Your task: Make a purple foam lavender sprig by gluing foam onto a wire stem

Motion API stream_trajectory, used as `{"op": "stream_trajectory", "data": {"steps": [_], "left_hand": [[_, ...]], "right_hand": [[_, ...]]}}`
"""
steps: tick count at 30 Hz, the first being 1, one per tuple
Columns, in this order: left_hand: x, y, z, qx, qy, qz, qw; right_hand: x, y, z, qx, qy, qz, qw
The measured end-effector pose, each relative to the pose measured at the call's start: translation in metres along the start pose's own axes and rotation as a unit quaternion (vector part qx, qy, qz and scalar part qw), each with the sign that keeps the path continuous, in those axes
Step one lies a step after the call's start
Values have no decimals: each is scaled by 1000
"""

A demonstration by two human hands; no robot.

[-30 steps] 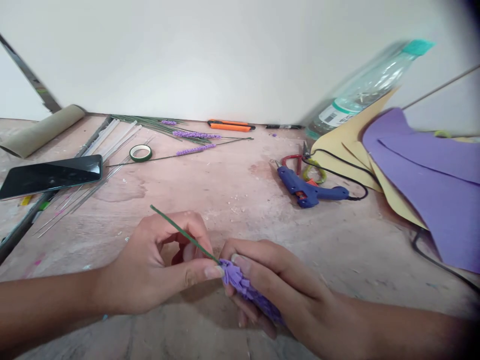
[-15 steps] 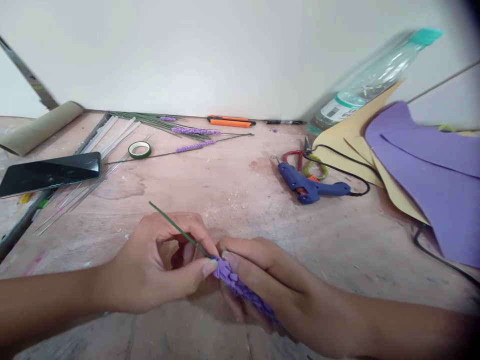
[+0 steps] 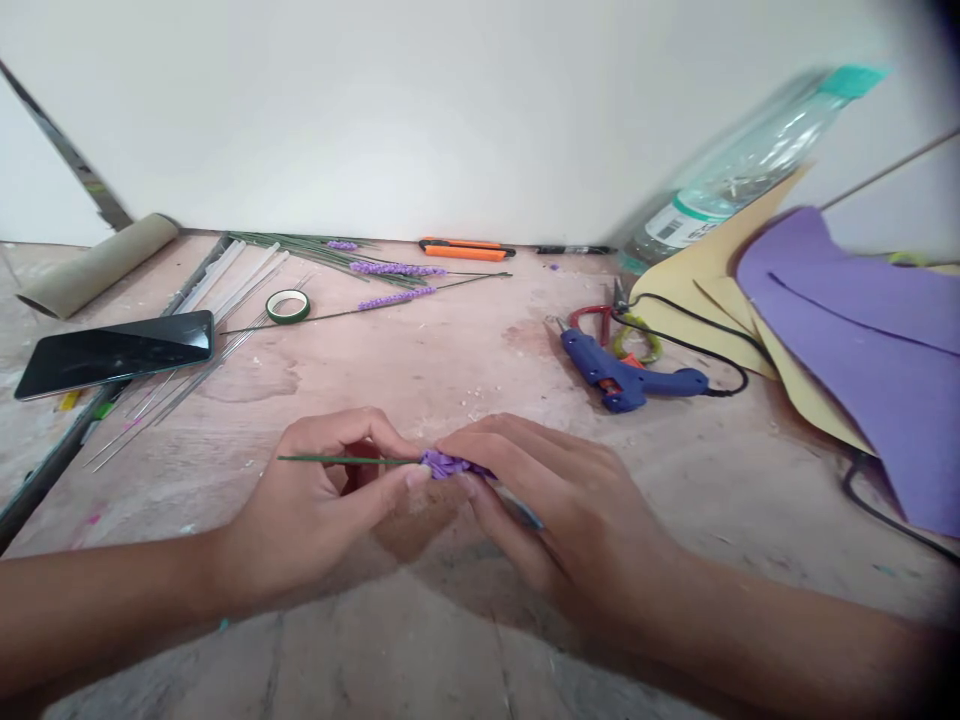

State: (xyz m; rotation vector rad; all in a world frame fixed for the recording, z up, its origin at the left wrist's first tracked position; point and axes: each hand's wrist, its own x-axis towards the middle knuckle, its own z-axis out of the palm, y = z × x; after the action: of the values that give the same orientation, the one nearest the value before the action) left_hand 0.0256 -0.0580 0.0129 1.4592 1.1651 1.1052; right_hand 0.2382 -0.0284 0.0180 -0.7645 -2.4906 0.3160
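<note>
stem (image 3: 337,460) now lies level, pinched between both hands (image 3: 450,490).

The left hand (image 3: 322,500) pinches a green wire (image 3: 337,460) lying level, its free end pointing left. The right hand (image 3: 547,500) covers a purple foam bloom (image 3: 444,464) at the wire's other end, fingers curled over it. Both hands hover low over the tabletop (image 3: 450,380). Farther back lie a phone (image 3: 116,352), a tape roll (image 3: 288,305), finished purple stems (image 3: 390,283), a blue glue gun (image 3: 626,375), and purple foam sheets (image 3: 862,340) at right.
</note>
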Motion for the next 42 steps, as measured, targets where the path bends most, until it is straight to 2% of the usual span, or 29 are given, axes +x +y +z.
{"op": "stream_trajectory", "data": {"steps": [5, 11, 18, 25, 34, 38, 42], "left_hand": [[-1, -1, 2, -10, -15, 7, 1000], [-6, -8, 3, -13, -38, 33, 999], [-7, -10, -1, 77, -36, 97, 992], [-6, -11, -3, 130, -42, 132, 982], [-6, -12, -3, 65, -80, 161, 982], [-6, -7, -7, 84, -87, 182, 976], [-7, -3, -11, 114, -104, 232, 960]], "right_hand": [[-1, -3, 6, 27, 23, -20, 999], [-9, 2, 18, 37, 79, -55, 995], [-13, 5, 22, 55, 89, -75, 992], [-16, 5, 23, 73, 105, -90, 988], [-13, 2, 21, 133, 109, -82, 982], [-11, 1, 19, 148, 94, -56, 983], [-12, -1, 17, 103, 124, -37, 986]]}}
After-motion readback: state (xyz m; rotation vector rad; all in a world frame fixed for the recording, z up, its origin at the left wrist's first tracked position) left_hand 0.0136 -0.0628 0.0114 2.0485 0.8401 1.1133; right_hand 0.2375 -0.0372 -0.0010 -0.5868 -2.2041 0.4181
